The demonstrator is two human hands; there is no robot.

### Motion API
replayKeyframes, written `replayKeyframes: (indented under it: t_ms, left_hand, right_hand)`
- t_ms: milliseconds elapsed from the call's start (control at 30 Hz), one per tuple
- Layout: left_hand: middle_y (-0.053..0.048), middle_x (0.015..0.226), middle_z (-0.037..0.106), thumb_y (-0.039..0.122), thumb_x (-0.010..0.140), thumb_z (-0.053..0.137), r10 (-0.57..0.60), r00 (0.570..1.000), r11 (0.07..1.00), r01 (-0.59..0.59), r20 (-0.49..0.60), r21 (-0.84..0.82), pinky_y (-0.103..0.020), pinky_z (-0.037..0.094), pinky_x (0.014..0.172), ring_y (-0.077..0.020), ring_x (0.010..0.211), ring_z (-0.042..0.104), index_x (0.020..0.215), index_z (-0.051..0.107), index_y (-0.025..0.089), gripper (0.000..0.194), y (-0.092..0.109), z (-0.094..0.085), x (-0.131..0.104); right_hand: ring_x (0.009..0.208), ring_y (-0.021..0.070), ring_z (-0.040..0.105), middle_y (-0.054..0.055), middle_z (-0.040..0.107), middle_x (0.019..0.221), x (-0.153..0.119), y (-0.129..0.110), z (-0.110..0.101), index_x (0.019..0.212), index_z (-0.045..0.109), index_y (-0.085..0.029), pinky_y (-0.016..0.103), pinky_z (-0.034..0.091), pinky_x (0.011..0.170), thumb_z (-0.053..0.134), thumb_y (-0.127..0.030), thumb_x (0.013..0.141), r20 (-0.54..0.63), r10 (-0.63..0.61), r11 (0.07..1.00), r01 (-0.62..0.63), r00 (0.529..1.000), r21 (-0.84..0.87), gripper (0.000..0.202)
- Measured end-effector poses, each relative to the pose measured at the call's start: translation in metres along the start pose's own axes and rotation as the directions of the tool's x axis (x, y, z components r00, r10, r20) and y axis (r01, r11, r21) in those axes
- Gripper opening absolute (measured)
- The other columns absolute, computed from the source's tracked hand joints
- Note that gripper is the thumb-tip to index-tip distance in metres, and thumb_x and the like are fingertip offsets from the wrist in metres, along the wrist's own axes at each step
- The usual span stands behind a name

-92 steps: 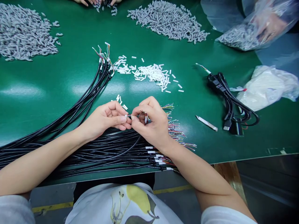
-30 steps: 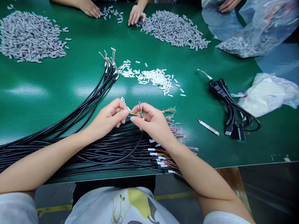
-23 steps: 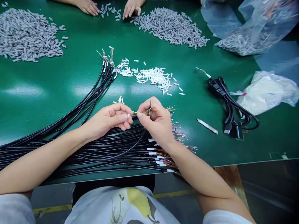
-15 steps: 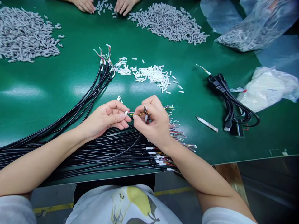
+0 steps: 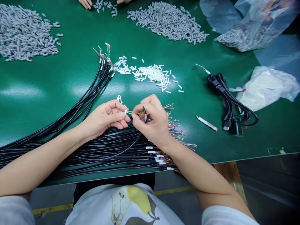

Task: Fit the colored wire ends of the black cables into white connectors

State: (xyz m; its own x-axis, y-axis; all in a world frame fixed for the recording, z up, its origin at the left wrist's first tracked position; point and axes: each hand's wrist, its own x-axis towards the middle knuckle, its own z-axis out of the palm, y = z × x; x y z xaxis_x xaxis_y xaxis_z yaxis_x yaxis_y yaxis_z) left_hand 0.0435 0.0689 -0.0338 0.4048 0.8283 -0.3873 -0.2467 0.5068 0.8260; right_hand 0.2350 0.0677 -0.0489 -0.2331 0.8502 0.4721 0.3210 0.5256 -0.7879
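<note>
Between thumb and fingers, my left hand (image 5: 110, 116) pinches a small white connector (image 5: 125, 112). Thin coloured wires (image 5: 133, 113) run from it to my right hand (image 5: 152, 120), whose closed fingers grip them near the end of a black cable. Under both hands lies a bundle of black cables (image 5: 98, 153) with bare coloured wire ends at its right. Another group of black cables (image 5: 86, 100) curves up to the left, ending in white connectors. Beyond my hands is a pile of small white pieces (image 5: 154, 74); a few more lie just above my left fingers.
Grey parts form piles at the far left (image 5: 23, 34) and far centre (image 5: 168, 23). Another person's hands (image 5: 85, 3) are at the far edge. To the right lie a white pen-like tool (image 5: 206, 123), a coiled black cable (image 5: 225, 97) and plastic bags (image 5: 264, 87).
The connector and my right fingertips are slightly closer together. Across the table, the other person's hands have drawn back toward the far edge. The whole view has shifted slightly.
</note>
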Motion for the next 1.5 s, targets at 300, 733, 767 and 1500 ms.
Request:
replayKeyframes:
  t_ms: [300,733,767,1500]
  left_hand:
    - [-0.001,0.069,0.076,0.031,0.070,0.091,-0.008,1.000,0.999,0.008,-0.005,0.041,-0.012,0.053,0.046,-0.0082,0.052,0.068,0.090,0.066,0.014,0.036,0.001,0.000,0.001]
    - [-0.001,0.069,0.076,0.028,0.069,0.092,-0.022,1.000,0.996,0.022,-0.005,0.081,-0.014,0.052,0.046,-0.0085,0.051,0.067,0.087,0.066,0.014,0.035,0.001,0.001,0.000]
    - [-0.001,0.068,0.076,0.027,0.069,0.091,-0.020,1.000,0.996,0.020,-0.003,0.088,-0.014,0.053,0.046,-0.0087,0.051,0.067,0.087,0.065,0.014,0.034,0.001,0.001,0.000]
    - [0.003,0.066,0.066,0.025,0.079,0.079,0.108,0.992,0.988,-0.100,-0.062,0.116,-0.015,0.039,0.048,-0.0053,0.051,0.051,0.092,0.068,0.017,0.018,0.000,0.002,0.001]
  right_hand:
    - [0.068,0.0114,0.048,0.000,0.051,0.081,0.001,0.001,0.001,0.078,0.059,-0.023,0.026,0.039,0.053,0.059,-0.015,0.085,-0.002,-0.010,1.000,0.010,1.000,-0.020,0.010]
    - [0.059,0.0079,0.045,-0.002,0.053,0.082,-0.002,0.002,0.003,0.077,0.059,-0.022,0.026,0.039,0.053,0.061,-0.013,0.083,0.005,0.015,1.000,-0.015,1.000,0.006,0.011]
    - [0.059,0.0076,0.045,-0.002,0.053,0.082,-0.002,0.002,0.003,0.077,0.059,-0.022,0.026,0.039,0.053,0.061,-0.013,0.083,0.007,0.021,1.000,-0.021,1.000,0.014,0.011]
    - [0.055,0.0042,0.051,-0.004,0.054,0.084,0.005,0.003,0.000,0.092,0.060,-0.023,0.022,0.037,0.046,0.065,-0.032,0.090,0.175,0.378,0.795,-0.415,0.909,0.443,0.011]
